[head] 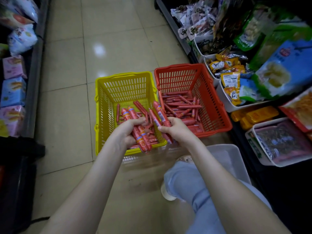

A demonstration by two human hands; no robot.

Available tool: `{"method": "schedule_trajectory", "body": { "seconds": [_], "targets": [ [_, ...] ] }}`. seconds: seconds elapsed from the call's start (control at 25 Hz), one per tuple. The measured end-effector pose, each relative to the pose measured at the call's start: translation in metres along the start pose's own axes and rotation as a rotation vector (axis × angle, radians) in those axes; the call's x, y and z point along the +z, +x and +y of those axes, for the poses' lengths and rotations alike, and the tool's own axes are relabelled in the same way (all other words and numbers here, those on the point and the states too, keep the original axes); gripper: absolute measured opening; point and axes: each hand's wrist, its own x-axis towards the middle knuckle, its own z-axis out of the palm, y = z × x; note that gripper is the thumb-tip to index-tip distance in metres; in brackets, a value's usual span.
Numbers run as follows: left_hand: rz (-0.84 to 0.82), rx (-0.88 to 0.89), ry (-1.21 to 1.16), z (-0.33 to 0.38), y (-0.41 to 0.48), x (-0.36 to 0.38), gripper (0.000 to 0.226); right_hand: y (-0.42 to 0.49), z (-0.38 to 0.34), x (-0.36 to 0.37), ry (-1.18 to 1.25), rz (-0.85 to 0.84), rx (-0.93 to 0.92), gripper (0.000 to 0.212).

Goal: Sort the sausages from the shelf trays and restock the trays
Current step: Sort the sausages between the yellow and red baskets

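Ahead, aisle floor (108, 31) open past the baskets. The yellow basket (101, 115) and red basket (217, 112) stand side by side, tops open from above; sausages (179, 102) litter both bottoms. The shelf trays (224, 100) crowd just beside the red basket's right wall. A packed shelf (34, 85) lines the left. A clear bin (224, 154) and bent knee (182, 179) fill the near right.

- No text, brand or number is legible anywhere.
- Barcoded sausage (161, 115) held in right hand (177, 130): white barcode patch on the wrapper, digits not resolvable.
- Sausage bundle (141, 137) held in left hand (128, 130): blue and orange label bands, print too small to read.
- Yellow snack packs (230, 80) in white shelf tray (226, 103): dark characters and a white panel of print, blurred.
- Blue bag (293, 65): red square logo, characters inside unreadable.
- White pouches (190, 30): black brush-style characters, too blurred to read.
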Motion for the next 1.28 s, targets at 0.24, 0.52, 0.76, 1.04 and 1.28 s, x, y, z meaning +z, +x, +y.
{"method": "schedule_trajectory", "body": {
  "seconds": [0.24, 0.52, 0.76, 1.04, 1.28],
  "targets": [
    [0.066, 0.056, -0.14, 0.015, -0.013, -0.059, 0.018, 0.021, 0.001, 0.021, -0.434, 0.058, -0.262, 0.037],
    [0.004, 0.109, -0.164, 0.015, -0.018, -0.069, 0.023, 0.018, -0.011, 0.042, 0.04, -0.136, -0.101, 0.011],
    [-0.2, 0.088, -0.214, 0.001, -0.003, -0.01, 0.028, 0.006, -0.018, 0.037, 0.354, -0.34, -0.117, 0.018],
    [-0.115, 0.212, 0.071, -0.002, 0.012, 0.035, 0.03, 0.001, -0.012, 0.011, 0.469, -0.351, -0.088, 0.024],
    [-0.115, 0.202, 0.162, 0.0, 0.03, 0.055, 0.078, 0.016, -0.024, -0.007, 0.258, -0.21, -0.116, 0.041]
  ]
}}
